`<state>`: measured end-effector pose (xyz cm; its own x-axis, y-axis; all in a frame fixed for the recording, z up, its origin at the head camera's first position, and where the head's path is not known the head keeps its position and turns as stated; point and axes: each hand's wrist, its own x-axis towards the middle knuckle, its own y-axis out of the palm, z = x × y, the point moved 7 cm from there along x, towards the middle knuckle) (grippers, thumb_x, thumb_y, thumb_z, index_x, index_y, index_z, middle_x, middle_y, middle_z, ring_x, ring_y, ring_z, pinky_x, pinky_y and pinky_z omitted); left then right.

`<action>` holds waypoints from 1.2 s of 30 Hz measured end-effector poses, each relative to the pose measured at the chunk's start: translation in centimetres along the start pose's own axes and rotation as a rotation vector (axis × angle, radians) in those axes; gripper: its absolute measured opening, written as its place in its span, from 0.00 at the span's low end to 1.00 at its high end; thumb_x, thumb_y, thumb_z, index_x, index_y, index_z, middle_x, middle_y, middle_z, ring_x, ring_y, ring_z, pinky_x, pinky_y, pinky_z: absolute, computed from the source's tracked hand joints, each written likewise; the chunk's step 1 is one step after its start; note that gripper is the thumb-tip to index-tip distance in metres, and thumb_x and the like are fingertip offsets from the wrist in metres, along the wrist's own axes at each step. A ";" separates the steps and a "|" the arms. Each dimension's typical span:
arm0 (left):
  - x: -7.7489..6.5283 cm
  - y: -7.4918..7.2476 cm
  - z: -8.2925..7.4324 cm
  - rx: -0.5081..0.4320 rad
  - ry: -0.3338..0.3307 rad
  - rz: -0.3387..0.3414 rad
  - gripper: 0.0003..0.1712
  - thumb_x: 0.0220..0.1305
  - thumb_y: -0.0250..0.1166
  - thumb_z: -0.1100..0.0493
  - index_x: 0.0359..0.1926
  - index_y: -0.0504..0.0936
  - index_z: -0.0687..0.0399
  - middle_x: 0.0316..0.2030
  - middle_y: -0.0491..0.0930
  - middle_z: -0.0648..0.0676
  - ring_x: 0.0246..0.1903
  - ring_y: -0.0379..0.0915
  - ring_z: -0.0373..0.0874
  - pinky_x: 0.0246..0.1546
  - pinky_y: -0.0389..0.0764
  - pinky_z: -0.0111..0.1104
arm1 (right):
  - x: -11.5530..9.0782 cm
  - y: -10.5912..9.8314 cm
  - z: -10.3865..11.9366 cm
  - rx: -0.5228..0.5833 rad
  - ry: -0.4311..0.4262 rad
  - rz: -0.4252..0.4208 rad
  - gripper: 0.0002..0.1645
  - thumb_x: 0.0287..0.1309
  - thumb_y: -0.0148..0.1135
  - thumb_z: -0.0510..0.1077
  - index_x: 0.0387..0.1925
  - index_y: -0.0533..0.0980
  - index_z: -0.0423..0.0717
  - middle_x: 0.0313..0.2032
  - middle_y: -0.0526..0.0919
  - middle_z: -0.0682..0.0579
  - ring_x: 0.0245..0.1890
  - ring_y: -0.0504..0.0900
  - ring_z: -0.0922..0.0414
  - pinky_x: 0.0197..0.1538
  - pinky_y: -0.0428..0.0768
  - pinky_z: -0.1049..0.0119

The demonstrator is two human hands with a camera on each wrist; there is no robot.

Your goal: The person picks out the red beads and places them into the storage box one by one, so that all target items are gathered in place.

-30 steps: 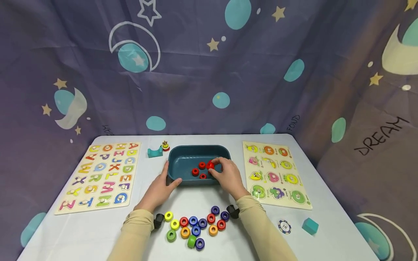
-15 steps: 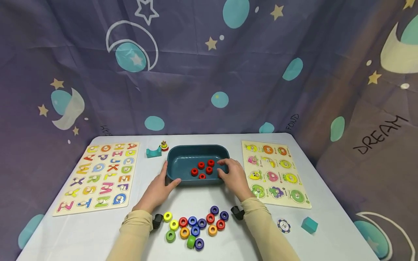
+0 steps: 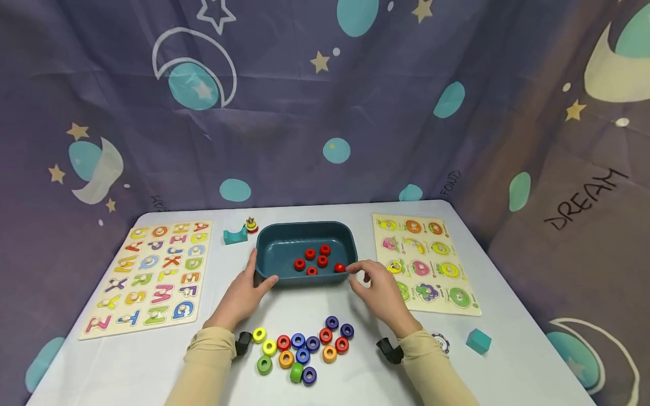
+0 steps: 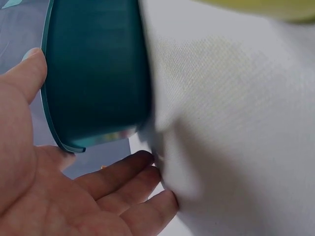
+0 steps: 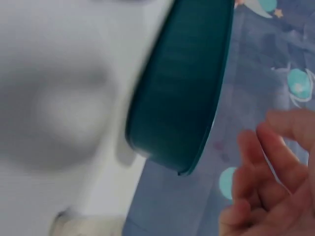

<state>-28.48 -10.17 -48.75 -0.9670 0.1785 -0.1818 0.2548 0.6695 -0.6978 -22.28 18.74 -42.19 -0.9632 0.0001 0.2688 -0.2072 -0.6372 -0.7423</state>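
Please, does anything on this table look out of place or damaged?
One green ring lies on its side, while the other rings outside the tray lie flat, holes up. The tray's rightmost red ring shows no hole, perhaps tipped too. No damage visible.

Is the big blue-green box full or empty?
Neither: the box is partly filled. Red beads lie on some of its floor; the rest shows bare.

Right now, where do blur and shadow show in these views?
Head view: tray fairly sharp; left wrist: yellow thing at the top edge blurred, a shadow across the white table; right wrist: pale thing at the bottom blurred, shadow soft.
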 end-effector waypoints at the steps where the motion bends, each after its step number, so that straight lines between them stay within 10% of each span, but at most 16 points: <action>1: 0.0 0.0 0.0 0.005 0.002 -0.001 0.54 0.63 0.53 0.29 0.76 0.28 0.34 0.75 0.48 0.62 0.72 0.48 0.64 0.69 0.56 0.59 | -0.6 0.1 0.0 -0.001 -0.008 0.032 0.10 0.57 0.67 0.45 0.42 0.82 0.55 0.39 0.83 0.60 0.35 0.74 0.57 0.36 0.72 0.69; 9: 0.0 0.0 0.0 0.022 -0.003 0.005 0.54 0.64 0.52 0.30 0.75 0.27 0.35 0.75 0.48 0.64 0.72 0.48 0.64 0.69 0.56 0.59 | -5.7 3.8 0.2 0.005 -0.167 0.505 0.20 0.51 0.71 0.54 0.47 0.81 0.57 0.40 0.80 0.63 0.35 0.74 0.64 0.38 0.73 0.74; 12: 0.0 -0.1 0.0 0.027 -0.002 0.002 0.54 0.64 0.52 0.30 0.75 0.26 0.35 0.75 0.48 0.64 0.72 0.48 0.65 0.69 0.56 0.59 | -6.8 4.5 0.2 -0.033 -0.202 0.563 0.22 0.48 0.73 0.55 0.47 0.81 0.58 0.40 0.76 0.63 0.36 0.73 0.66 0.39 0.73 0.76; 25: -0.1 0.2 -0.2 0.015 0.016 -0.002 0.54 0.65 0.53 0.32 0.76 0.29 0.37 0.74 0.49 0.64 0.72 0.49 0.65 0.68 0.56 0.59 | -7.1 4.2 0.3 -0.044 -0.209 0.469 0.17 0.50 0.72 0.48 0.44 0.81 0.60 0.44 0.73 0.66 0.35 0.73 0.67 0.37 0.73 0.77; 36: -0.2 0.0 -0.2 0.005 0.019 -0.010 0.57 0.59 0.50 0.23 0.76 0.30 0.37 0.74 0.50 0.64 0.72 0.50 0.64 0.69 0.57 0.58 | -1.3 0.4 1.8 0.064 -0.093 0.169 0.20 0.50 0.73 0.43 0.46 0.79 0.56 0.37 0.79 0.64 0.27 0.73 0.63 0.29 0.74 0.74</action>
<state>-28.32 -10.03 -48.60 -0.9693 0.1857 -0.1613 0.2448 0.6675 -0.7032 -20.84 17.14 -41.72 -0.9628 -0.1804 0.2010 -0.0294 -0.6698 -0.7419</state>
